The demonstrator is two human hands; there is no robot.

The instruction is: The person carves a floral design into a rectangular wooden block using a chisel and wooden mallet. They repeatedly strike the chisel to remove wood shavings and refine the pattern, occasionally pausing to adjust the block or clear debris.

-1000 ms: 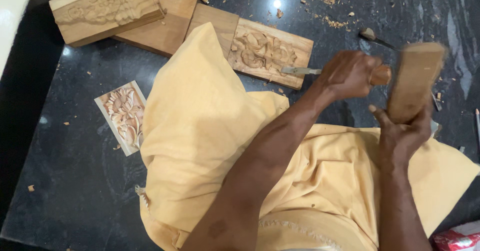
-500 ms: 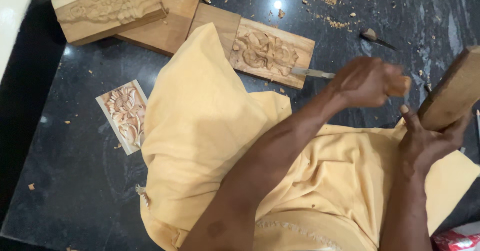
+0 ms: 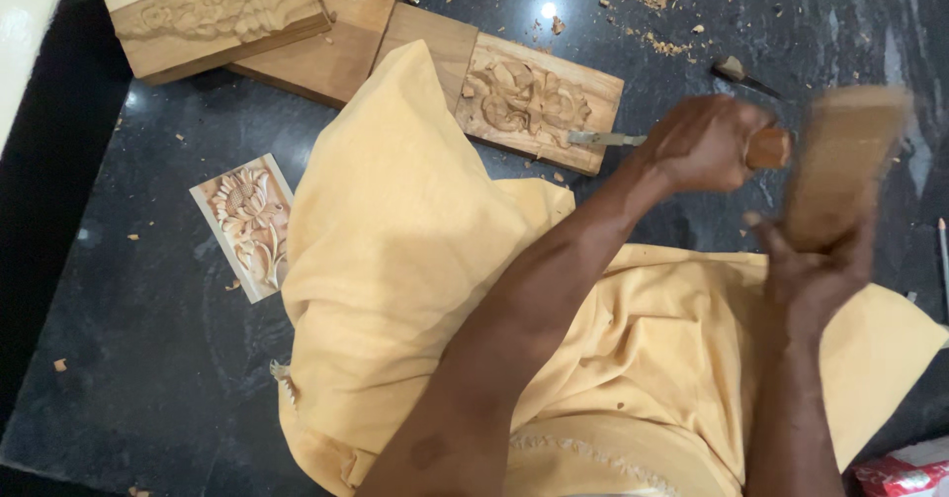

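The right hand (image 3: 806, 279) is clenched around the lower end of a wooden mallet block (image 3: 840, 166), which stands nearly upright and is blurred; the left hand (image 3: 707, 141) is closed around the wooden handle of a chisel (image 3: 633, 139), the handle's butt showing at the thumb side. The chisel lies almost level, its long axis running from the butt beside the mallet block leftward to the metal blade, whose tip touches the right edge of the carved wooden panel (image 3: 529, 101). So the mallet block sits just to the right of the chisel's butt, on the line of the tool, and the right hand is the nearer one to it, while the panel lies to the left of the left hand. Both forearms cross a yellow cloth (image 3: 415, 260) that lies over the lap, and its peak overlaps the panel's left end. Left of the panel, past the cloth, a small printed card with a pale floral relief pattern (image 3: 247, 225) lies flat and tilted on the dark stone floor (image 3: 148, 378). Beyond the panel's far left corner rest plain boards and another carved block (image 3: 217, 12). Wood chips (image 3: 652, 22) are scattered beyond the panel's right end, and a second small tool (image 3: 741, 72) lies beyond the left hand. A red and white package corner (image 3: 905, 472) shows nearest, well right of the cloth.
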